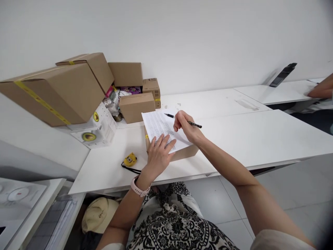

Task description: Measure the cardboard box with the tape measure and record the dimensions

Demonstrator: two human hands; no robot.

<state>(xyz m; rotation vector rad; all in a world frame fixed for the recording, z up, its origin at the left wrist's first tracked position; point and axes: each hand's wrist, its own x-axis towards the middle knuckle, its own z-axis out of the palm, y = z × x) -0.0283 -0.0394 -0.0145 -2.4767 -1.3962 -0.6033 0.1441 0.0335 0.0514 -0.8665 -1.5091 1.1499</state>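
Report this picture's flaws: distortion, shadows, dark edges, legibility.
Head view: wide-angle distortion seems to stretch the taped carton at left; right corners darken; a soft shadow marks the wall beside the black upright object; print on the paper is too small to read.

Bright, diffuse, neutral-white light, apparently from above, falls almost evenly on the wall and table, leaving a faint, soft shadow on the paper beneath the right hand and a grey one on the wall beside the black stand. The floor carries a pale sheen, while the recess around the cap is dim. Wide-angle distortion stretches the large cardboard box at left, the right-hand corners darken, and the paper's fine print is illegible.
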